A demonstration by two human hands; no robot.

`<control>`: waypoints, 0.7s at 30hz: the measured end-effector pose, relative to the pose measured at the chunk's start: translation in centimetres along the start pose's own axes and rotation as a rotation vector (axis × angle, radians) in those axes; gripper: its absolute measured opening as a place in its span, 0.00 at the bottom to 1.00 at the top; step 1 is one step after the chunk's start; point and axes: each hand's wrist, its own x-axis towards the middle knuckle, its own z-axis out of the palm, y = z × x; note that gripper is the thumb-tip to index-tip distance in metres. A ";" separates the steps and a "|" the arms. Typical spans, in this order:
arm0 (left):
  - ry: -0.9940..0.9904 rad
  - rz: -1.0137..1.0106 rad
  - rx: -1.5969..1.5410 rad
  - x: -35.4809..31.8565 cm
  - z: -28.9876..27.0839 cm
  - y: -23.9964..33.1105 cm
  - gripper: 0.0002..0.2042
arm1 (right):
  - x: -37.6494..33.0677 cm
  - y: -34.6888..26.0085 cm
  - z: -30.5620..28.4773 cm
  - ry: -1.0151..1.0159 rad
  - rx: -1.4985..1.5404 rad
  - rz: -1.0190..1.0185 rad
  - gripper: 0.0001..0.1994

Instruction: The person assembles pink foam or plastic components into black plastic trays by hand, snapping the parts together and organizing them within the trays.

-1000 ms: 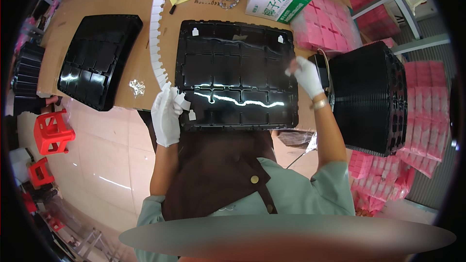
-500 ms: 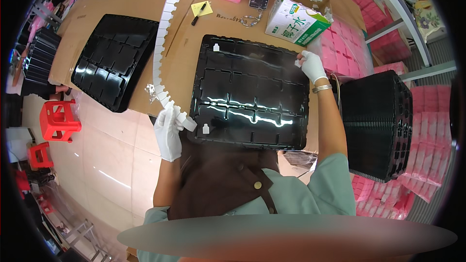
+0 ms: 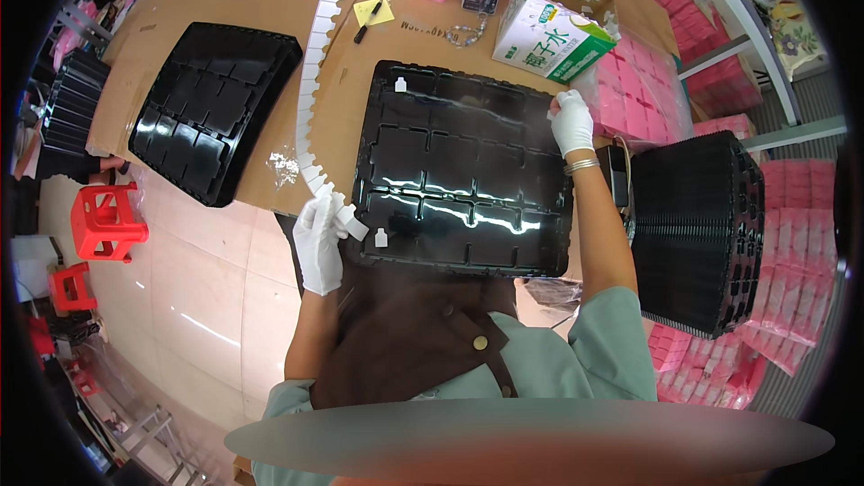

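Two white-gloved hands of yours are at work over a glossy black moulded plastic tray with rows of rectangular pockets [image 3: 463, 175], which lies flat on the brown cardboard-covered table [image 3: 346, 108] straight ahead of you. Your left hand [image 3: 321, 243] sits at the tray's 8 o'clock corner, its fingers [image 3: 335, 211] closed around the near end of a long white strip of notched paper tabs [image 3: 317, 63]; that strip runs away from your hand toward 12 o'clock along the tray's left side. One small white tag [image 3: 381, 238] lies in the tray just beside that hand, and another white tag [image 3: 400, 84] sits in the pocket at the tray's far left corner. Your right hand [image 3: 571, 121] is at the tray's 2 o'clock corner, fingers curled and touching the rim; whether they pinch anything, you cannot tell from here. A silver bracelet [image 3: 580, 165] circles that wrist.

At 10 o'clock, well apart from your tray, lies a second black pocketed tray [image 3: 211, 108], tilted on the table. At 3 o'clock, just beside your right forearm, stands a tall stack of black trays [image 3: 697, 229]. At 1 o'clock, a white and green drink carton [image 3: 553, 31] holds small white pieces. Near 12 o'clock lie a yellow sticky note [image 3: 373, 12] with a black pen [image 3: 366, 22] on it. Pink packets [image 3: 670, 81] pile up beyond the carton.
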 end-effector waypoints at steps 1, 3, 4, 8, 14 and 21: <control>-0.016 -0.003 0.003 -0.1 0.1 0.1 0.12 | 0.1 0.3 0.0 0.021 -0.002 -0.045 0.02; -0.014 -0.014 0.000 0.0 0.5 0.3 0.12 | 0.1 3.7 2.1 -0.009 0.217 0.057 0.02; -0.005 -0.023 -0.002 0.1 0.7 0.3 0.12 | 0.1 4.8 2.7 -0.042 0.440 0.154 0.02; 0.014 0.010 -0.009 0.4 -0.4 0.0 0.12 | -0.5 1.1 -0.6 0.070 0.326 0.208 0.02; -0.002 -0.006 0.012 0.4 -0.6 -0.3 0.12 | 1.0 -14.0 -0.9 -0.073 0.525 -0.089 0.03; -0.078 0.041 0.086 -1.1 -1.2 0.8 0.13 | 4.9 -22.3 5.4 -0.225 0.223 -0.211 0.07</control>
